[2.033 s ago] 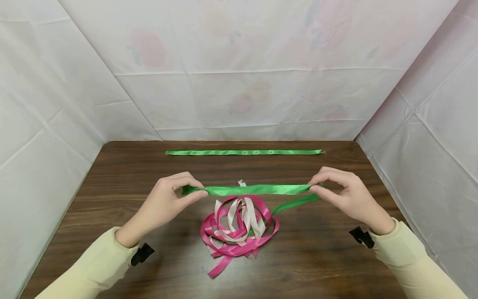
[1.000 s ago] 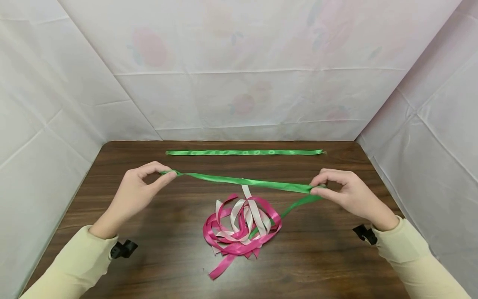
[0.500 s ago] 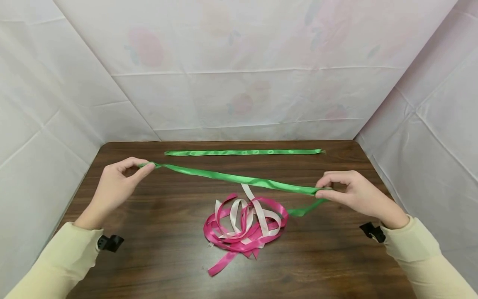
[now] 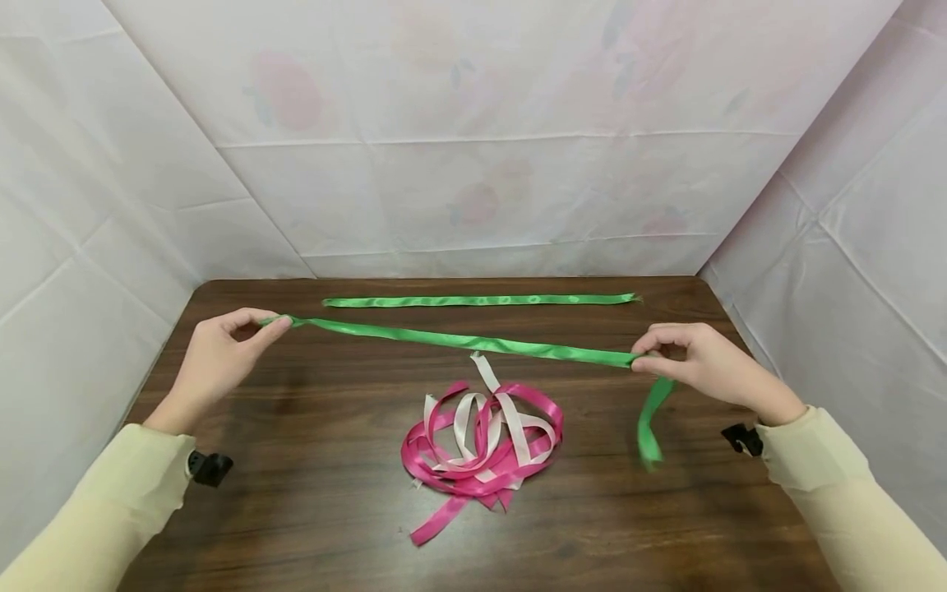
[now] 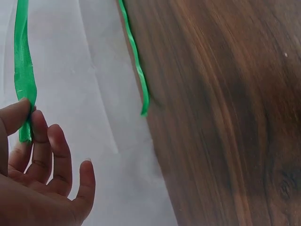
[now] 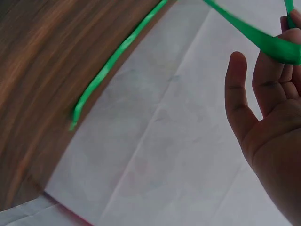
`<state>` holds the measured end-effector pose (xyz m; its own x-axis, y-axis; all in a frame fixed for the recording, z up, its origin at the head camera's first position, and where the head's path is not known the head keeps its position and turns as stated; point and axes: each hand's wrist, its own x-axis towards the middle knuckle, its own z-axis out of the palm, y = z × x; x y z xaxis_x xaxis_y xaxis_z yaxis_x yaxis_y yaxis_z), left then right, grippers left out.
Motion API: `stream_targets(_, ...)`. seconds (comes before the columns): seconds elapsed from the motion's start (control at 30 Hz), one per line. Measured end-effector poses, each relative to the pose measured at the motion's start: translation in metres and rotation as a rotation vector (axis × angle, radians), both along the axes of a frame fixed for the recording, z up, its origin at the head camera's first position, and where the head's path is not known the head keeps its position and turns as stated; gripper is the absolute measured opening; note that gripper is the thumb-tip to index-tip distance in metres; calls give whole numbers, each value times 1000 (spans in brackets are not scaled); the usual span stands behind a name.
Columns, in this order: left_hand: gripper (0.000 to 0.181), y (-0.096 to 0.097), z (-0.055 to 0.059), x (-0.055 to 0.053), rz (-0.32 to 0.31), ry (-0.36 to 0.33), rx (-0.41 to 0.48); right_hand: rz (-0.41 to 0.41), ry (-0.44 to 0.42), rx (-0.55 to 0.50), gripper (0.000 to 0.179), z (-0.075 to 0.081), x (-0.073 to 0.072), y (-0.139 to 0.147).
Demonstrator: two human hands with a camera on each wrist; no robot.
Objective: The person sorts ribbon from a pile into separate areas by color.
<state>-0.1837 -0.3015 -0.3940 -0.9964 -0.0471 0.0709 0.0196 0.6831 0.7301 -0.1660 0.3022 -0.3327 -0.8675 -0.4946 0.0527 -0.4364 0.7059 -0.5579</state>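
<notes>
A green ribbon (image 4: 459, 339) is stretched above the table between two hands, its left side a little farther back. My left hand (image 4: 222, 352) pinches it close to one end; in the left wrist view a short tip (image 5: 25, 134) pokes out below the thumb. At the other side my right hand (image 4: 699, 366) pinches the ribbon, and a loose tail (image 4: 649, 423) hangs from that hand. Behind lies a second green ribbon (image 4: 473, 302), straight along the table's back edge. In front, a tangle of pink ribbon (image 4: 444, 520) and white ribbon (image 4: 515, 427) lies loosely coiled.
The dark wood table (image 4: 333, 526) is closed in by a pale cloth at the back (image 4: 473, 148) and on both sides. Black straps (image 4: 210, 469) show at both wrists. A white ribbon end (image 4: 484, 370) sticks out behind the tangle.
My left hand has moved left and back, drawing the green ribbon out longer. Its tail has come out of the tangle and now hangs from my right hand, which has shifted slightly right.
</notes>
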Motion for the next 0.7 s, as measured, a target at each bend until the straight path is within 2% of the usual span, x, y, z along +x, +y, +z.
stream_targets(0.2,52,-8,-4,-11,20,-17,-53,-97,-43,49,3,-10,-15,16)
stream_targets(0.37,54,-15,-9,-18,32,-38,-83,-165,-82,79,9,-18,-31,30)
stream_targets(0.53,57,-21,-19,-24,40,-60,-100,-207,-106,91,15,-27,-42,43)
stream_targets(0.7,59,-25,-25,-29,40,-61,-127,-231,-92,79,16,-35,-50,55)
